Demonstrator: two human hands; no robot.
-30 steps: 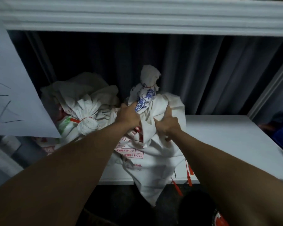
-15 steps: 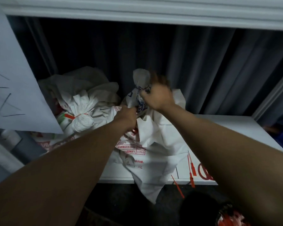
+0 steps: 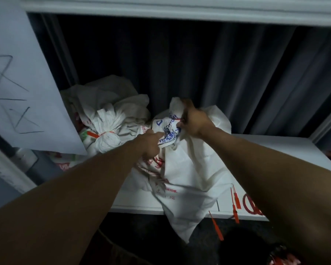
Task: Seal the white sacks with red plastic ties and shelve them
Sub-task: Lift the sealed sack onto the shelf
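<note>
A white sack [image 3: 191, 169] with red and blue print lies on the white shelf [image 3: 271, 148], its lower corner hanging over the front edge. My right hand [image 3: 194, 121] grips the sack's bunched neck at the top. My left hand [image 3: 151, 145] is closed on the cloth just below the neck, on the left side. To the left lies a second white sack [image 3: 107, 131], its neck tied with a red plastic tie [image 3: 93, 134]. Loose red ties [image 3: 235, 202] lie at the shelf's front edge, and one [image 3: 216, 226] hangs over it.
A white sheet of paper [image 3: 21, 77] with pencil marks hangs at the left, over part of the shelf opening. A dark curtain [image 3: 199, 73] backs the shelf. An upper shelf edge [image 3: 180, 10] runs across the top. The floor below is dark.
My right hand rose from the sack's body to its neck and now pulls it to the right and down. The left hand stayed on the cloth. The view moved closer.
</note>
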